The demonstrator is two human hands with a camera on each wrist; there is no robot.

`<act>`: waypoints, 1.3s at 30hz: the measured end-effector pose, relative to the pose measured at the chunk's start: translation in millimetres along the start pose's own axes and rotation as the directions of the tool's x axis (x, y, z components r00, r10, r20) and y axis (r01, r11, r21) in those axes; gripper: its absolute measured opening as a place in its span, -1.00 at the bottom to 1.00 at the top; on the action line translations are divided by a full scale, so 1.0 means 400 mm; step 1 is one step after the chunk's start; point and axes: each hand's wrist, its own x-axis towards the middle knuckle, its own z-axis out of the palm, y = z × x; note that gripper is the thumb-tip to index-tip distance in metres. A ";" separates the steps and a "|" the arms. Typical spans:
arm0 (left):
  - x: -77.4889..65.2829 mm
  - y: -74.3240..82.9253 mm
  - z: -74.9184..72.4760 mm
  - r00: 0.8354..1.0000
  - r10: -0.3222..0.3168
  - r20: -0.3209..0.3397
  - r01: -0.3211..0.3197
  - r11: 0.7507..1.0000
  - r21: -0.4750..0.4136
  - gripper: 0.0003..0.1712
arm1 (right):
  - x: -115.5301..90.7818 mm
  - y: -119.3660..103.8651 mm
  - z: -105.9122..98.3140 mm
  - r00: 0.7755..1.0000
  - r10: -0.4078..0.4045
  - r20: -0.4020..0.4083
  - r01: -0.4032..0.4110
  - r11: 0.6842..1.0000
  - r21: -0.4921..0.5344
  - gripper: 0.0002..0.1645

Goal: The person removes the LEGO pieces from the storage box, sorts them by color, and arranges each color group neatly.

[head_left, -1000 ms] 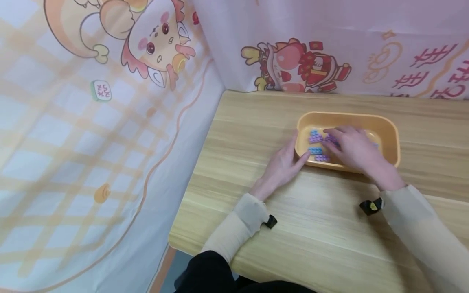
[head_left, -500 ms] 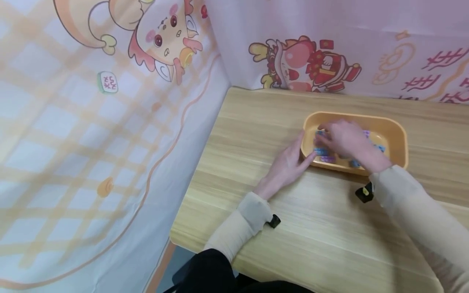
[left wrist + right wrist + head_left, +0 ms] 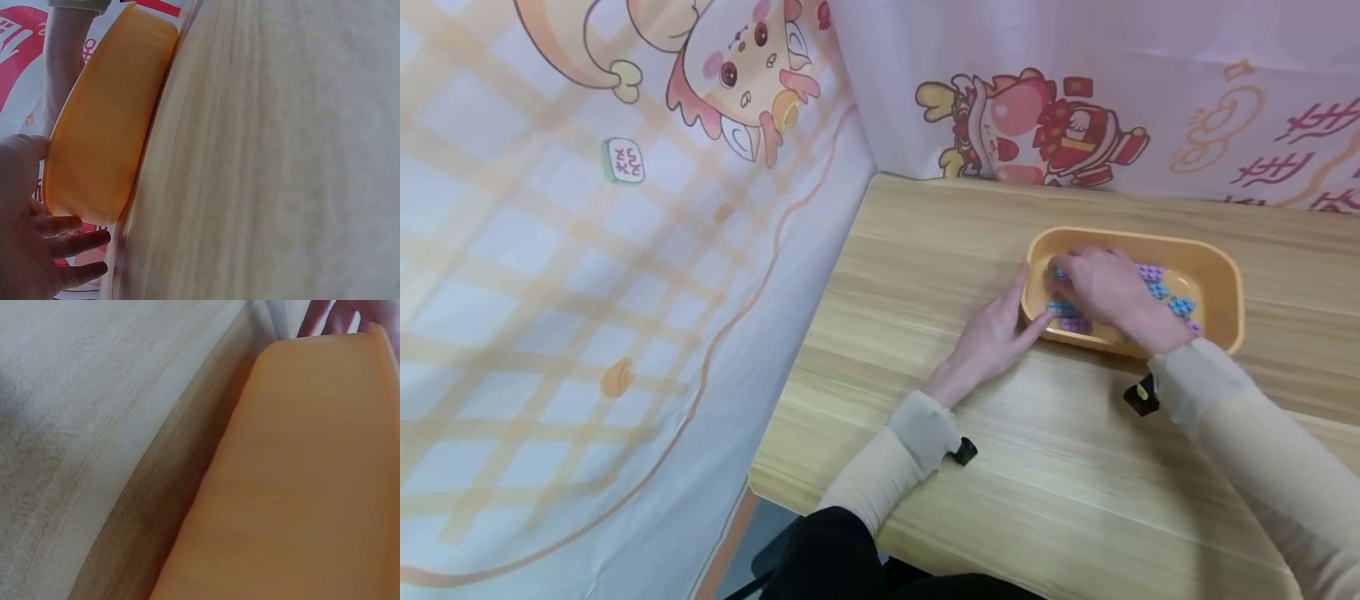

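Right hand (image 3: 1105, 287) has shifted leftward inside one orange rectangular plastic tray (image 3: 1222, 287) on the wooden bench (image 3: 1037, 467), fingers bent, grip hidden; at least four blue studded blocks (image 3: 1182, 307) and three purple studded blocks (image 3: 1152, 273) show. Left hand (image 3: 992, 337), fingers straight, touches the tray's corner.

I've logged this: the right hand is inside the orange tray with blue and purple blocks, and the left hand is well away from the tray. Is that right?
Not quite: the left hand is at the left end of the orange tray, thumb at the rim, as the left wrist view shows. The right hand is inside with blue and purple blocks.
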 end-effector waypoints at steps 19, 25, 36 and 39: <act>0.006 -0.002 -0.002 1.000 -0.012 0.016 0.013 1.000 -0.013 0.01 | 0.024 0.018 -0.012 0.985 0.142 0.103 -0.148 0.987 0.061 -0.58; 0.007 -0.004 -0.001 0.999 -0.019 0.030 0.020 1.000 -0.023 0.01 | 0.031 0.011 -0.013 0.970 0.217 0.114 -0.232 0.962 0.146 -0.50; 0.004 -0.002 -0.003 1.000 -0.012 0.014 0.012 1.000 -0.011 0.00 | 0.037 -0.010 0.002 0.948 0.304 0.089 -0.315 0.936 0.158 -0.50; 0.003 -0.003 -0.002 1.000 -0.010 0.011 0.010 1.000 -0.011 0.00 | 0.036 -0.015 0.009 0.943 0.325 0.072 -0.333 0.928 0.168 -0.51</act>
